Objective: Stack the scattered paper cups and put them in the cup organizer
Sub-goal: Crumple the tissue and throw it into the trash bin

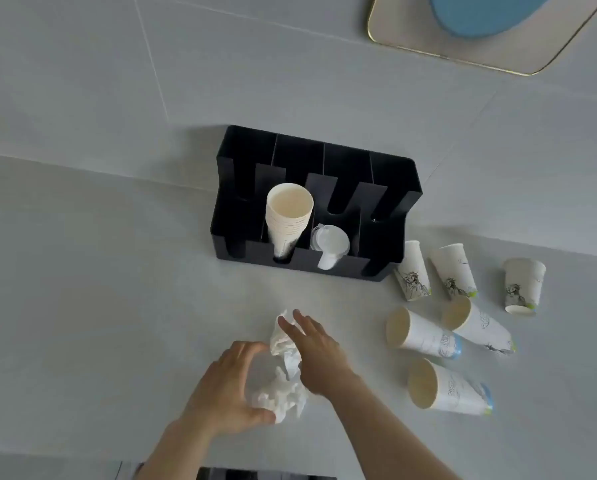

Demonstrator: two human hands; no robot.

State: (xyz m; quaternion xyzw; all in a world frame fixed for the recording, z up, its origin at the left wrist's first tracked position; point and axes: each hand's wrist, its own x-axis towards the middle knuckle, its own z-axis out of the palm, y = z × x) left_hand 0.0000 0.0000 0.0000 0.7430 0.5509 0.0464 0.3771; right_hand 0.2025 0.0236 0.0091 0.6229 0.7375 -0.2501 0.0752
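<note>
We see cup organizer: black plastic, smooth, slight sheen. Stacked cups inside: matt paper, cream lining. Lids beside them: translucent white plastic, glossy. Scattered cups: matt white paper, printed line drawings. Crumpled tissue: soft, wrinkled white paper. Table: pale grey, smooth, matt. Tray: beige, shiny gold-coloured rim.
</note>
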